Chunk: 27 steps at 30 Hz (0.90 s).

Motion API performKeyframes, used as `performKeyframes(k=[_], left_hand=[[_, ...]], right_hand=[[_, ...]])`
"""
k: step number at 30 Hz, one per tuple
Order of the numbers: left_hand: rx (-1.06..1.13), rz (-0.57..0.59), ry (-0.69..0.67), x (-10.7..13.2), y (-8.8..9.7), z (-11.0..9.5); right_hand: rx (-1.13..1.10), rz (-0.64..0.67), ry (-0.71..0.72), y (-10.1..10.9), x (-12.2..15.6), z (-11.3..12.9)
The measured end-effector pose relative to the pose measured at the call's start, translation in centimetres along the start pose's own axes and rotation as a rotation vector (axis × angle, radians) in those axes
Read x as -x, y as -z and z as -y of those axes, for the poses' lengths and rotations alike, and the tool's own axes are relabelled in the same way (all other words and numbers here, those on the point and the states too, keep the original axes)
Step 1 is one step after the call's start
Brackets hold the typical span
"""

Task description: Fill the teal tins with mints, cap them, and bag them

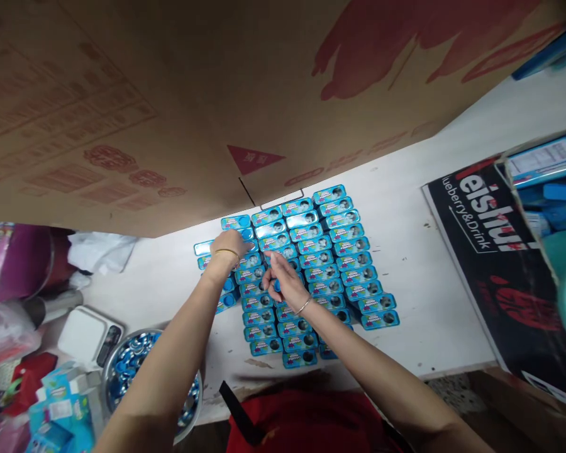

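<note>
Several small blue tins (327, 264) lie in tight rows on a white table (405, 251). My left hand (229, 244) reaches to the far left of the rows, its fingers curled down over a tin there. My right hand (283, 277) hovers over the middle rows with its fingers pinched together on a small blue piece that I cannot make out. Both wrists wear thin bangles.
A large cardboard sheet (170, 94) overhangs the back of the table. A black printed carton (500, 251) with blue packs stands at the right. At the lower left sit a metal bowl of blue wrapped pieces (132, 358), a small white scale (87, 333) and bags.
</note>
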<state>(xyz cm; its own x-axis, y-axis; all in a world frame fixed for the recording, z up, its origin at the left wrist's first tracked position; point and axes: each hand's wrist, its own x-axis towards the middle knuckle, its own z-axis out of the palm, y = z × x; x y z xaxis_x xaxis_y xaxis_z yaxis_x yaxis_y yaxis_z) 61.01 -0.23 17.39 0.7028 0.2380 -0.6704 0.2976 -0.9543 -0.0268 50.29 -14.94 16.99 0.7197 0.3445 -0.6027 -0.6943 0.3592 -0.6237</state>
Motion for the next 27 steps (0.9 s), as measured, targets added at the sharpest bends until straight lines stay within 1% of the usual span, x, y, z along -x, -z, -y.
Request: performKeyframes(k=[2, 4, 6, 7, 8, 9, 11, 12, 13, 14, 15, 17, 19, 21, 23, 25, 27], left_hand=[[-0.073, 0.014, 0.009, -0.2, 0.1, -0.2], [-0.11, 0.007, 0.014, 0.0, 0.2, -0.3], [-0.098, -0.037, -0.009, 1.1, 0.2, -0.3], [-0.075, -0.068, -0.05, 2.0, 0.1, -0.2], [-0.023, -0.097, -0.131, 3.1, -0.1, -0.1], [0.054, -0.113, -0.251, 4.4, -0.5, 0.0], [0.262, -0.091, -0.549, 7.1, -1.7, 0.5], [0.372, -0.069, -0.665, 8.4, -2.4, 0.8], [0.473, -0.055, -0.737, 9.5, -3.2, 1.1], [0.549, -0.045, -0.757, 10.4, -3.8, 1.4], [0.609, -0.044, -0.744, 10.9, -4.3, 1.6], [0.687, -0.048, -0.664, 11.0, -4.9, 2.0], [0.677, -0.069, -0.505, 9.9, -4.8, 2.0], [0.536, -0.128, -0.28, 8.3, -4.2, 1.7], [0.299, -0.152, -0.104, 6.8, -3.5, 1.2], [0.117, -0.121, -0.037, 5.5, -2.9, 0.6], [0.043, -0.074, -0.023, 4.7, -2.6, 0.3]], right_hand=[[-0.007, 0.023, 0.004, -0.1, 0.0, -0.1], [-0.013, 0.043, -0.002, -0.2, 0.1, -0.2], [-0.016, 0.038, -0.015, -0.3, 0.2, -0.1], [-0.019, 0.024, -0.024, -0.4, 0.3, -0.1], [-0.023, 0.004, -0.032, -0.4, 0.4, -0.1], [-0.028, -0.021, -0.037, -0.5, 0.4, 0.0], [-0.033, -0.061, -0.042, -0.7, 0.6, 0.0], [-0.028, -0.073, -0.044, -0.9, 0.6, -0.1], [-0.021, -0.078, -0.048, -1.0, 0.7, -0.1], [-0.014, -0.077, -0.056, -1.2, 0.7, -0.2], [-0.009, -0.075, -0.065, -1.4, 0.7, -0.3], [0.003, -0.086, -0.083, -1.6, 0.7, -0.6], [0.044, -0.125, -0.08, -1.6, 0.9, -0.7], [0.112, -0.177, -0.033, -1.2, 1.1, -0.8], [0.164, -0.214, 0.02, -0.6, 1.4, -0.9], [0.185, -0.228, 0.051, 0.1, 1.7, -1.0], [0.196, -0.217, 0.074, 0.7, 1.8, -1.3]])
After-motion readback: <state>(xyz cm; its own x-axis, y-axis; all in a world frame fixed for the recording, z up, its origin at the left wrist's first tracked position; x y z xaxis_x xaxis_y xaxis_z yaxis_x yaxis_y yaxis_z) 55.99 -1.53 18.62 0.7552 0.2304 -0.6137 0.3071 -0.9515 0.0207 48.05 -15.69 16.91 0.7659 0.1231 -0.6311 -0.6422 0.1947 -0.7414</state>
